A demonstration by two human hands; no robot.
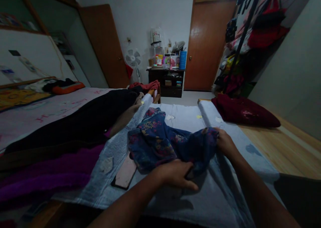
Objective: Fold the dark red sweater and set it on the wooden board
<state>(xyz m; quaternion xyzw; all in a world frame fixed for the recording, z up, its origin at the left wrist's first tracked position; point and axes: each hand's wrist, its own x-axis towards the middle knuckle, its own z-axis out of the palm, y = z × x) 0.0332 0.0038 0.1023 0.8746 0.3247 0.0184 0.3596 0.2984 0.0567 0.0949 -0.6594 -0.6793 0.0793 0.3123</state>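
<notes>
A dark blue garment with a floral print (pixel 160 137) is bunched on a pale blue sheet. My right hand (pixel 225 143) grips its right end, fingers closed on the cloth and lifting that end a little. At its near edge, my left hand (pixel 177 174) touches the fabric. The thumb of that hand stands apart from the fingers, and the fingertips are partly hidden by the cloth. A phone with a pale pink back (pixel 125 172) lies left of the garment, its far end close against the fabric.
Black clothing (pixel 82 117) and a purple cloth (pixel 55 167) lie on the bed at left. To the right, a maroon cushion (pixel 247 112) rests on a wooden surface (pixel 288 141). Behind are a dark cabinet (pixel 165 82), a fan (pixel 133 59) and hanging bags (pixel 269 30).
</notes>
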